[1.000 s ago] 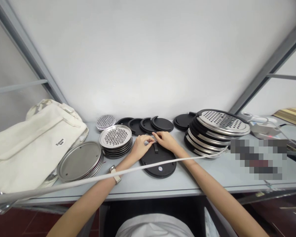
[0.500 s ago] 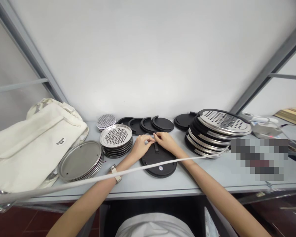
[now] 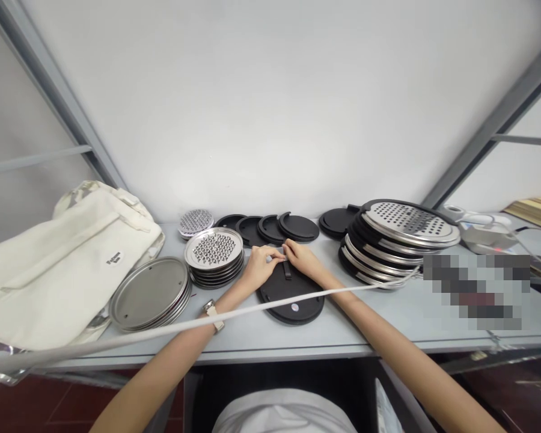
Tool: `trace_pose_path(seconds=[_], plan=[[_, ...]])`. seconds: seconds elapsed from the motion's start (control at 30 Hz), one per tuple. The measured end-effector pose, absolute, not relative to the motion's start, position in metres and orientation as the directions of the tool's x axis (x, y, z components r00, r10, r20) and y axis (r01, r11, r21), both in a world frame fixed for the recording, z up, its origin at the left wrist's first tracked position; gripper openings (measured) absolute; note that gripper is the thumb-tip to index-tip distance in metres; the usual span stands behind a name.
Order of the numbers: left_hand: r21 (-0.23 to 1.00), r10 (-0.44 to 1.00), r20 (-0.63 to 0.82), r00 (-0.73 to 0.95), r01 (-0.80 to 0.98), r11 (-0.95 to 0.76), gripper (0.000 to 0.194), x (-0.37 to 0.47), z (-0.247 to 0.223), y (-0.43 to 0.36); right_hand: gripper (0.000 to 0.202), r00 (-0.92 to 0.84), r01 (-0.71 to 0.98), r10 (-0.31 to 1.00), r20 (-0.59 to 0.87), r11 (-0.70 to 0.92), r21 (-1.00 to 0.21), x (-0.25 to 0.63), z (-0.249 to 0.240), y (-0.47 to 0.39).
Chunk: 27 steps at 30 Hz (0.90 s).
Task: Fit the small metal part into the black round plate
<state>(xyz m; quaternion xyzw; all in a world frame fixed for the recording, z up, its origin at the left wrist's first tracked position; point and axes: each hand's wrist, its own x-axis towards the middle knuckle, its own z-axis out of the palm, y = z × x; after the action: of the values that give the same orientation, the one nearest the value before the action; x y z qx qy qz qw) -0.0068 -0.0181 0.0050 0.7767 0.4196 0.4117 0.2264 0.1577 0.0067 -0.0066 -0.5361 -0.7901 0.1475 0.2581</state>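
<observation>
A black round base (image 3: 293, 297) with a small pale sticker lies flat on the table in front of me. A short dark strip (image 3: 287, 270) runs down from its far part, just below my fingertips. My left hand (image 3: 260, 264) reaches in from the left, thumb and forefinger pinched together at the strip's far end. Opposite it, my right hand (image 3: 300, 257) rests on the base's far edge with its fingers bent and closed, close to the left fingertips. Whatever small thing lies between the fingers is too small to make out.
Stacked grater discs (image 3: 214, 249) and plain metal discs (image 3: 151, 291) stand left, beside a cream bag (image 3: 63, 264). Black round bases (image 3: 300, 227) lie behind. A tall stack of perforated discs (image 3: 401, 222) is right. A pale cord (image 3: 234, 314) crosses in front.
The view has shifted very slightly. Both hands stay at the far edge of the black base, with only tiny finger movement.
</observation>
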Motion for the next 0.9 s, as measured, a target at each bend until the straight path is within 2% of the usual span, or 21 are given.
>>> trace_pose_path(seconds=[0.2, 0.9], plan=[[0.688, 0.821, 0.472, 0.321, 0.447, -0.571, 0.013, -0.007, 0.002, -0.015, 0.019, -0.342, 0.731, 0.916, 0.210, 0.400, -0.553, 0.159, -0.009, 0.007], [0.732, 0.848, 0.450, 0.280, 0.428, -0.529, 0.015, -0.006, 0.002, -0.016, 0.019, -0.420, 0.619, 0.879, 0.226, 0.460, -0.637, 0.163, -0.021, 0.018]])
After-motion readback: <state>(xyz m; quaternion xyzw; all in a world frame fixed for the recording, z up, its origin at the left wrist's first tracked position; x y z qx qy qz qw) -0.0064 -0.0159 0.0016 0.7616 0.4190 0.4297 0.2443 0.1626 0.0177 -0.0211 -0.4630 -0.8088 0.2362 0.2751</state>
